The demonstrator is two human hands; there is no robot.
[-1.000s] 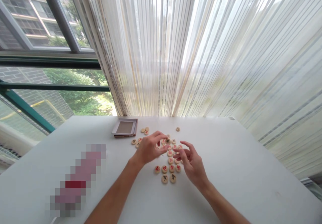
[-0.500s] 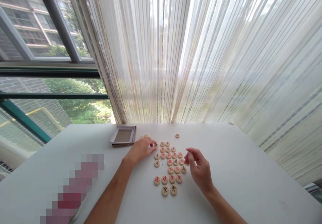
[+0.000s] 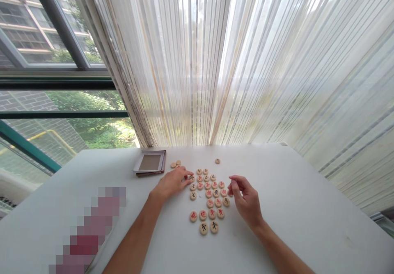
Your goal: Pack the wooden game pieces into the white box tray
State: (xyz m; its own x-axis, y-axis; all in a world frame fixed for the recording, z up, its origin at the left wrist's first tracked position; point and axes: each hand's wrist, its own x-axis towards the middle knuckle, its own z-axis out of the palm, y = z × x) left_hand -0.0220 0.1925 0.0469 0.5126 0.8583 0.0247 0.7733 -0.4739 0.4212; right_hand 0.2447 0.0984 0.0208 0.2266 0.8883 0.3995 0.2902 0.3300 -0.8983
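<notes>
Round wooden Chinese chess pieces with red or black characters lie in rows on the white table. My left hand reaches in from the left, finger and thumb closed on a black-marked chess piece at the left end of a row. Just below it are two more black-marked pieces, one of them this piece. My right hand hovers at the right of the rows, fingers curled and thumb near the index finger. Whether it holds anything is hidden. A piece is partly covered by its fingers.
An open shallow box sits at the back left of the white table. Several blank-looking pieces lie beside it. One piece stands apart at the back. Striped curtains hang behind the table edge.
My left hand has slid its piece slightly toward me, in line with the row and closer to the pieces below. My right hand keeps much the same pose. The view has shifted a little.
</notes>
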